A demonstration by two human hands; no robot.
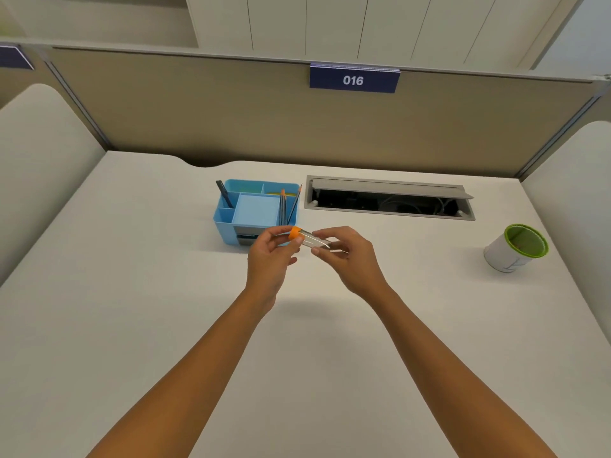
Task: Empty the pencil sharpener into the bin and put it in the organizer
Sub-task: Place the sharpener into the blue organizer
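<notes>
Both hands hold the pencil sharpener [305, 238] above the desk, just in front of the blue organizer [256, 209]. The sharpener is a clear tube with an orange cap at its left end. My left hand [272, 256] pinches the orange cap. My right hand [344, 256] grips the clear body at the right. The small bin [515, 247], white with a green rim and lining, stands on the desk at the far right, apart from both hands. Several pencils and a dark pen stand in the organizer's compartments.
An open cable tray [388, 200] is set into the white desk [165, 292] behind my hands. A beige partition with a blue sign reading 016 [353, 79] closes the back. Padded side panels flank the desk.
</notes>
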